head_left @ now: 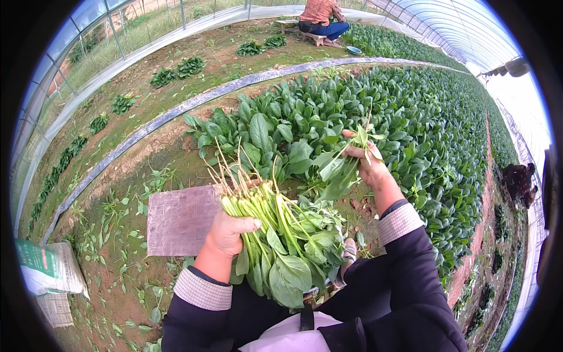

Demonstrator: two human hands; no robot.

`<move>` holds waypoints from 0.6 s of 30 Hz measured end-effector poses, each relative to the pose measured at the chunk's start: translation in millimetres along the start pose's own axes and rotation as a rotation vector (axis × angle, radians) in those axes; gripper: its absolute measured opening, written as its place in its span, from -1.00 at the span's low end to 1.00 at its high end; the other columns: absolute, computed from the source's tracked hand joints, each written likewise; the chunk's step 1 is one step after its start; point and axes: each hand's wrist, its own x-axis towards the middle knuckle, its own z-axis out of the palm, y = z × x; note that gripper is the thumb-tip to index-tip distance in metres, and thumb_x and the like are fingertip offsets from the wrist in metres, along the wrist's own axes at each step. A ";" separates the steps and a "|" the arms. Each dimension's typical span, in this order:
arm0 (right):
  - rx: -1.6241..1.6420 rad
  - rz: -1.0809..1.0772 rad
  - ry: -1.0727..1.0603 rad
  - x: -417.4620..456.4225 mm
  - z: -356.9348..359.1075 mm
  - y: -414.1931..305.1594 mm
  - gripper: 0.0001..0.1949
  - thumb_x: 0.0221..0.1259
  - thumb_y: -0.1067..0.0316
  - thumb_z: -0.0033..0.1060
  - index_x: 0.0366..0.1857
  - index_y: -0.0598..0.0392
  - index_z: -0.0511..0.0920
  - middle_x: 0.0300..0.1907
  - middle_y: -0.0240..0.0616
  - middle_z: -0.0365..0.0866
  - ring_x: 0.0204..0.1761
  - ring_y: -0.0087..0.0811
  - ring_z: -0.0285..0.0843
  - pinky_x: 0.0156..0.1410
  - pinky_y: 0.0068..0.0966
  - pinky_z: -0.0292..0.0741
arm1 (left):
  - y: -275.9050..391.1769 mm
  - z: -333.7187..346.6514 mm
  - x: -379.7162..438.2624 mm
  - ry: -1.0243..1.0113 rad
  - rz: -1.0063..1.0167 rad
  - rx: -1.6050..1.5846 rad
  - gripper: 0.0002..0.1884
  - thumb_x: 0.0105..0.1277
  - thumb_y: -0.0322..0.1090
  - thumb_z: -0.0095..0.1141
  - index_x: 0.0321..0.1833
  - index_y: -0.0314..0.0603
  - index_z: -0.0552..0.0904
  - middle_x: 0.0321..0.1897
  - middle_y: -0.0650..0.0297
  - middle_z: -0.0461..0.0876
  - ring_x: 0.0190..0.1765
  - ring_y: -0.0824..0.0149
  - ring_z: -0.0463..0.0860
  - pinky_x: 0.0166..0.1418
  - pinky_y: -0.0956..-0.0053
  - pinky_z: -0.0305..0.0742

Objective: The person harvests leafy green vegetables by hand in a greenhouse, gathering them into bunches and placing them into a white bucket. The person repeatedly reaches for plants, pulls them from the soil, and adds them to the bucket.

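Note:
My left hand (231, 231) is closed around a thick bunch of spinach (286, 264), its pinkish roots pointing up and away and its broad leaves hanging towards my lap. Up and to the right, my right hand (367, 165) grips a small spinach plant (336, 169) with pale stems and a thin root; its fingers are curled around the stems. Under the bunch, partly hidden, more loose leaves (334, 220) lie in what looks like a pale container between my legs. A flat, brownish board (180, 224) lies just left of the bunch.
A dense spinach bed (422, 119) spreads ahead and right. A grey strip (176, 110) curves across the soil, with picked bunches (191, 67) beyond it. A person (323, 22) sits on a low stool near a blue basin (353, 50). A woven sack (53, 268) stands far left.

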 end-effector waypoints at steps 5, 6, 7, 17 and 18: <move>0.086 -0.153 -0.018 -54.3 13.7 -38.1 -0.61 -0.07 0.54 0.20 -0.05 0.15 0.53 -0.37 -0.38 0.56 -0.33 -0.52 0.53 -0.14 -0.55 0.52 | -10.7 8.9 5.9 -0.121 -0.060 0.013 -0.17 -0.32 -0.55 0.15 0.23 -0.42 0.32 0.08 0.06 0.51 0.09 0.13 0.53 0.25 0.30 0.37; 0.083 -0.134 0.026 -61.0 12.5 -41.8 -0.67 -0.07 0.54 0.21 -0.12 0.17 0.55 -0.36 -0.37 0.58 -0.31 -0.52 0.54 -0.15 -0.56 0.51 | -12.0 12.5 5.1 -0.130 -0.072 0.015 -0.18 -0.32 -0.54 0.15 0.22 -0.42 0.33 0.08 0.06 0.51 0.09 0.13 0.53 0.25 0.31 0.37; 0.050 -0.112 0.007 -63.8 8.7 -44.4 -0.75 -0.05 0.52 0.22 -0.21 0.17 0.54 -0.29 -0.31 0.60 -0.25 -0.43 0.55 -0.05 -0.49 0.49 | -12.6 15.7 4.8 -0.137 -0.082 0.018 -0.19 -0.33 -0.54 0.14 0.21 -0.42 0.34 0.07 0.06 0.52 0.08 0.13 0.54 0.25 0.32 0.37; 0.198 -0.191 0.265 -42.9 0.1 7.3 -0.78 0.10 0.25 0.22 -0.32 0.18 0.52 -0.44 -0.24 0.56 -0.39 -0.41 0.53 -0.25 -0.52 0.47 | -23.6 15.0 18.0 -0.142 -0.181 0.072 -0.16 -0.39 -0.48 0.22 0.19 -0.45 0.37 0.08 0.04 0.51 0.06 0.17 0.55 0.21 0.33 0.41; 0.199 -0.219 0.239 -39.5 8.7 10.6 -0.78 0.12 0.24 0.21 -0.32 0.18 0.52 -0.43 -0.23 0.57 -0.37 -0.40 0.54 -0.23 -0.52 0.48 | -25.2 10.9 16.1 -0.116 -0.191 0.060 -0.16 -0.38 -0.47 0.22 0.19 -0.45 0.37 0.09 0.04 0.50 0.06 0.17 0.55 0.21 0.33 0.41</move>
